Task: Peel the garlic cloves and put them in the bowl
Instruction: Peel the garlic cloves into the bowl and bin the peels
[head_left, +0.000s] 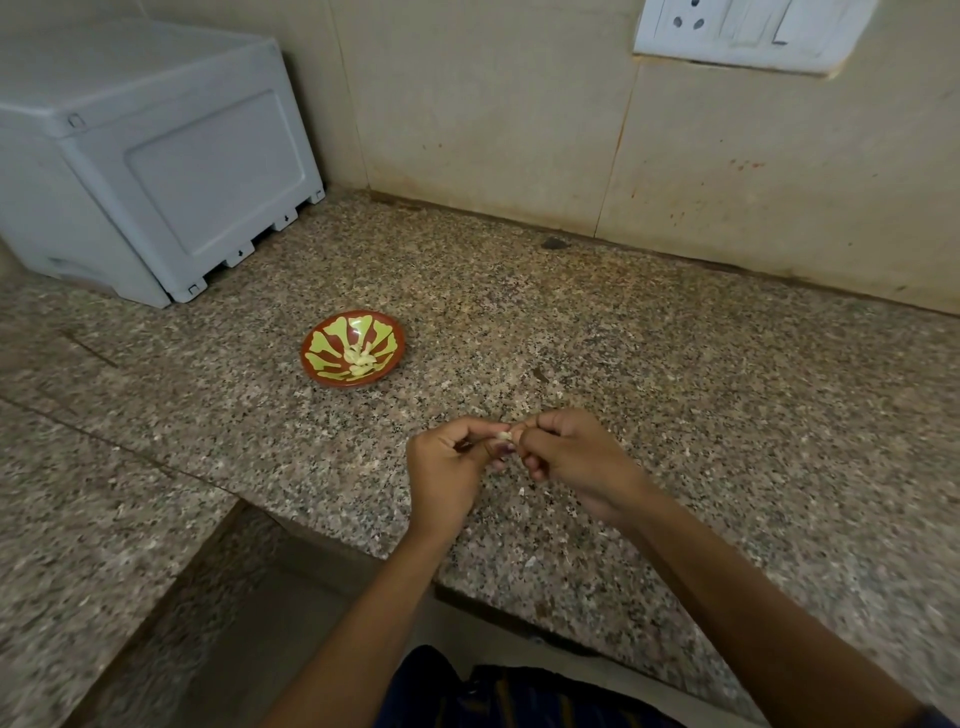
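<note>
A small red bowl (317, 345) with a yellow-green leaf pattern sits on the speckled granite counter (675, 389), left of centre. Several pale peeled garlic cloves (360, 357) lie in its bottom. Nearer me, my left hand (447, 467) and my right hand (571, 457) meet above the counter. Both pinch one small pale garlic clove (504, 435) between their fingertips. The fingers hide most of the clove. The bowl lies up and to the left of my hands, apart from them.
A grey plastic box-shaped appliance (156, 171) stands at the back left against the wall. A white socket plate (748, 31) is on the tiled wall at the top right. Small bits of garlic skin (522, 491) lie under my hands. The counter's front edge steps down at the lower left.
</note>
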